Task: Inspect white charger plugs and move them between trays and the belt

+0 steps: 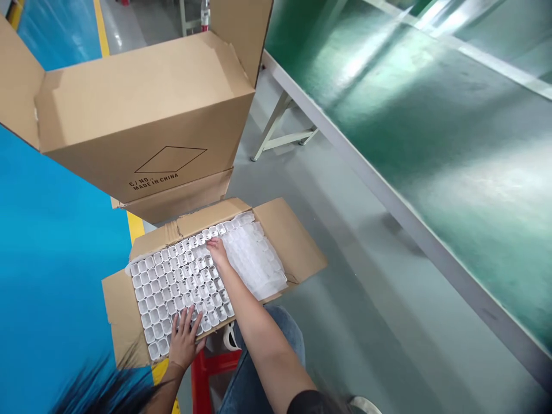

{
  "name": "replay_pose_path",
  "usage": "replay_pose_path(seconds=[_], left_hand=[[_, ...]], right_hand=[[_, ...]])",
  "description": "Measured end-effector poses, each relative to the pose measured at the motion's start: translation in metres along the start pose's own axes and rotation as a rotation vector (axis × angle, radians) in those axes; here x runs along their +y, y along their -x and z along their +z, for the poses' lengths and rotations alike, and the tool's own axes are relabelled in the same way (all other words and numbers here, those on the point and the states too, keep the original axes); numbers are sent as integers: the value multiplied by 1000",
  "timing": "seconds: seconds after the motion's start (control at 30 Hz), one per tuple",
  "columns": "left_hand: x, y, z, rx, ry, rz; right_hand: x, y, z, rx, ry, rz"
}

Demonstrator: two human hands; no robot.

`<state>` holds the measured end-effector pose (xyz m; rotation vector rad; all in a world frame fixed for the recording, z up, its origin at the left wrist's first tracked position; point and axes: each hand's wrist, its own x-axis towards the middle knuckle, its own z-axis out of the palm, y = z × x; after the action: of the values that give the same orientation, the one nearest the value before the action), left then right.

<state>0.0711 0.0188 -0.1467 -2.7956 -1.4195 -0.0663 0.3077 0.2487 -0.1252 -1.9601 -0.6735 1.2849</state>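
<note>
White gridded tray (172, 282) under hands (184, 340)

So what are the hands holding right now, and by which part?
Nothing is clearly gripped. The left hand lies flat on the near edge of the white tray in the open box; the right hand touches its far edge, fingers on the cells.

Factory floor: stacked cartons (146, 115), green conveyor belt (431, 126), painted floor lines (100, 26).

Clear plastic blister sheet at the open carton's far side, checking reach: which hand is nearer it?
Right. The right hand rests at the clear plastic blister sheet's edge; the left hand lies on the white tray's near edge.
</note>
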Motion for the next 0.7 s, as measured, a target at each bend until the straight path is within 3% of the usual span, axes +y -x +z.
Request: replay_pose_path(seconds=[0.23,0.43,0.57,0.7], left_hand=[[-1,1,1,-9,11,-10],[-1,2,5,-11,23,-15],[-3,2,10,33,36,-17],[-2,-5,6,135,45,-23]], right_hand=[[-8,-13,-8,-18,-262,156],[-12,-5,-29,-22,-372,174],[-3,47,-67,25,-398,90],[7,129,-138,22,-399,-64]])
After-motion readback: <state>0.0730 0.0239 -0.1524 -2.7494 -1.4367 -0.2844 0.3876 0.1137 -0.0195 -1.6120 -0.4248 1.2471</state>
